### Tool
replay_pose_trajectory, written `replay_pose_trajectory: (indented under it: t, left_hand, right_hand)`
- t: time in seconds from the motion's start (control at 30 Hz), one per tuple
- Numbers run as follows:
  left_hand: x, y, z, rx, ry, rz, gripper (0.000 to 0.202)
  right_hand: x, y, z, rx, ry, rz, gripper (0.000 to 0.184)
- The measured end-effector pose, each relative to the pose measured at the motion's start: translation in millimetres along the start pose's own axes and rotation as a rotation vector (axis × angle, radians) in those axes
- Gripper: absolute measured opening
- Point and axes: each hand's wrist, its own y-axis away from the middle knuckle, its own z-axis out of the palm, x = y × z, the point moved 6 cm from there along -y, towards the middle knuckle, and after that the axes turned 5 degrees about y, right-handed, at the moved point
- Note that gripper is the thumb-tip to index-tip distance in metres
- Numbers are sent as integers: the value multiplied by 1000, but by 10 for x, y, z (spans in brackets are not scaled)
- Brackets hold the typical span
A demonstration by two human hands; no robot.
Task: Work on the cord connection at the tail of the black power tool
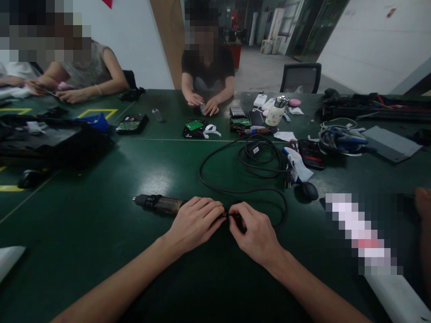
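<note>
Grips cylindrical driver in left hand, pinches thin looped cord in right hand; cannot read white label.

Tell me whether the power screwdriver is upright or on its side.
On its side: the power screwdriver runs lengthwise across the green table, its tip pointing left and the left hand over its other end.

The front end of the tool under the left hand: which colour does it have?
The front end is black with a silvery tip, in the head view.
</note>
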Motion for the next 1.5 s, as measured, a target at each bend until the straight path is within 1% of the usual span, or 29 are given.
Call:
replay_pose_trajectory:
  t: [0.13,0.2,0.33,0.47,0.7,0.83,0.9,1.03,1.1,1.2,1.3,1.4,1.5]
  left_hand:
    - [17,13,-21,-47,37,71,25]
    - [15,19,-32,-26,38,83,22]
    - [-5,8,-34,14,33,44,19]
    - [7,-6,-33,-2,66,54,26]
    - [-31,0,6,-14,30,-28,18]
    - [7,-1,11,-54,41,24,23]
    - [15,2,8,-50,41,42,24]
    - [-13,5,10,-9,14,-4,19]
    - [-14,3,13,-16,17,-19,20]
    - [8,2,12,-40,48,10,25]
    - [10,3,5,-18,47,23,22]
    - [-20,5,23,-2,31,-28,16]
    - [-23,8,32,-15,28,-48,17]
  right_hand:
    - [-4,-3,-8,2,8,-2,9]
    - [-5,-6,-6,2,14,-2,9]
    - [-1,-9,-1,5,12,2,10]
    - [1,-5,-2,1,4,0,9]
    - [-5,-2,-13,-6,0,-6,9]
    - [-4,3,-12,-6,-6,4,9]
    - [-4,6,-8,-10,-1,7,10]
    - [-3,4,-2,-13,3,5,10]
    - [0,0,-1,-8,0,2,10]
    - [5,-3,4,-1,6,-4,9]
    - [10,2,10,-2,8,-7,9]
    - [14,7,14,-6,-5,-4,10]
    - [11,4,15,-6,-6,-5,9]
